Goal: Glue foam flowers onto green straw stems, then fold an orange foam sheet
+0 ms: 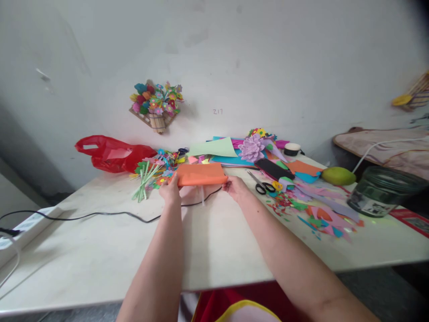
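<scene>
An orange craft sheet (pixel 201 174) is held up over the middle of the white table, its near edge bent down. My left hand (pixel 170 188) pinches its left end, and my right hand (pixel 234 188) pinches the right end. Below the sheet a whitish translucent stick (pixel 203 197) shows in part; what it belongs to is hidden. Scissors with black handles (pixel 261 184) lie just right of my right hand. Green paper strips (pixel 145 181) and small paper flowers (pixel 162 180) lie left of my left hand.
A red plastic bag (pixel 115 154) sits at the back left. A black cable (pixel 114 213) crosses the table from a power strip (pixel 30 228). Coloured sheets, a purple flower (pixel 252 147), a dark phone (pixel 274 169), scraps (pixel 321 214), a green fruit (pixel 338 176) and a glass jar (pixel 378 192) fill the right.
</scene>
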The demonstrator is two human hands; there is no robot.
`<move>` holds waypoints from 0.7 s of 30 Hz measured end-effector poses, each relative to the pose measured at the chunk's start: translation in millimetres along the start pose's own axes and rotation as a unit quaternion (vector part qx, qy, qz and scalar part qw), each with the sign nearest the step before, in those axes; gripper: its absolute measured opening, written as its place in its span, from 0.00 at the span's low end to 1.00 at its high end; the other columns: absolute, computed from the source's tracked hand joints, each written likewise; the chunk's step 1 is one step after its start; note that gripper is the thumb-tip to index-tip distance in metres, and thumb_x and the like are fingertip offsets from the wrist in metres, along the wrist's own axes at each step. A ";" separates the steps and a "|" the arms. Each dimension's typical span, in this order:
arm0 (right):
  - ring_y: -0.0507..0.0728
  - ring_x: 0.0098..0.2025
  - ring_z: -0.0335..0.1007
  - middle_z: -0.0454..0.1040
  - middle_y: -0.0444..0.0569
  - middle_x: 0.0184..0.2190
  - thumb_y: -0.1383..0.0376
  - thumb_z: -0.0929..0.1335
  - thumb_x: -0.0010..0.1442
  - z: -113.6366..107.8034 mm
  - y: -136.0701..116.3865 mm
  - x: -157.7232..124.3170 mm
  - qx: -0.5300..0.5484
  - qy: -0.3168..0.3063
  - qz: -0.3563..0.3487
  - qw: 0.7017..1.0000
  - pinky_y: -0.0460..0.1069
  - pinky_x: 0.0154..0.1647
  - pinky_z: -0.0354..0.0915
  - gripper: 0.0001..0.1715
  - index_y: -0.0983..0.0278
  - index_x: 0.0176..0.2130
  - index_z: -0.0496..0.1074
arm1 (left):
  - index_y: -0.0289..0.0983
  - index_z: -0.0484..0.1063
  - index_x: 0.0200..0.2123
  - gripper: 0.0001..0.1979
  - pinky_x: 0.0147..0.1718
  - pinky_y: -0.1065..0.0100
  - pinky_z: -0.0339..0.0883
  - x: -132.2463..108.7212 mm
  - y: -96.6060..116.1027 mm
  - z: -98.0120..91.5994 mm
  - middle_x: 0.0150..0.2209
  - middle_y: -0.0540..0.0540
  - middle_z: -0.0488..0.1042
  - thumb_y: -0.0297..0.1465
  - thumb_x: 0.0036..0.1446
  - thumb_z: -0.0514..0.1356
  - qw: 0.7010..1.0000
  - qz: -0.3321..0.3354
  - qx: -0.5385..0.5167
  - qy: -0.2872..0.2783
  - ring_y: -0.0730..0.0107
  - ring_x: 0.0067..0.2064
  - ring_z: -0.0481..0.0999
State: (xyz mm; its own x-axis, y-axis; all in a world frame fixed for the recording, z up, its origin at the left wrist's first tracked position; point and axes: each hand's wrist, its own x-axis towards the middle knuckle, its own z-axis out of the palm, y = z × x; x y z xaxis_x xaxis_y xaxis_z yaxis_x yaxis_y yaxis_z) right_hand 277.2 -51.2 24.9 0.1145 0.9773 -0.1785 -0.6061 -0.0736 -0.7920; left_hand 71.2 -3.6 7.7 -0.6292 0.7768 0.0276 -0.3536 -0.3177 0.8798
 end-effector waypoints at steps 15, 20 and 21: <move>0.48 0.17 0.60 0.66 0.43 0.14 0.73 0.66 0.40 13.0 31.1 -2.1 -0.056 -0.055 -0.032 0.996 0.43 0.17 0.62 0.03 0.67 0.20 0.67 | 0.36 0.71 0.39 0.08 0.45 0.65 0.70 -69.6 -1.1 41.4 0.42 0.43 0.76 0.32 0.55 0.59 0.922 -0.222 -0.247 -0.199 0.63 0.49 0.73; 0.46 0.13 0.53 0.62 0.39 0.13 0.72 0.66 0.42 15.1 29.3 -10.3 -0.136 -0.081 0.042 0.986 0.41 0.11 0.53 0.04 0.67 0.25 0.68 | 0.37 0.71 0.40 0.08 0.47 0.64 0.69 -65.3 -0.8 39.1 0.44 0.43 0.75 0.30 0.55 0.59 0.927 -0.186 -0.257 -0.198 0.63 0.51 0.72; 0.44 0.12 0.49 0.61 0.38 0.12 0.71 0.66 0.43 15.3 28.3 -11.9 -0.150 -0.088 0.056 0.983 0.40 0.10 0.48 0.03 0.66 0.24 0.66 | 0.37 0.71 0.40 0.08 0.47 0.64 0.69 -64.1 -1.3 38.7 0.45 0.42 0.75 0.31 0.55 0.58 0.928 -0.185 -0.257 -0.198 0.62 0.51 0.72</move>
State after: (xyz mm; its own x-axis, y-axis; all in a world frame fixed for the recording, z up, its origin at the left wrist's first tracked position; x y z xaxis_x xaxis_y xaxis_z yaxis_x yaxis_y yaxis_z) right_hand 246.6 -61.8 13.6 -0.0928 0.9772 -0.1909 -0.3454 -0.2114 -0.9143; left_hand 138.8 -31.9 23.1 -0.1305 0.9910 0.0310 -0.8418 -0.1273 0.5246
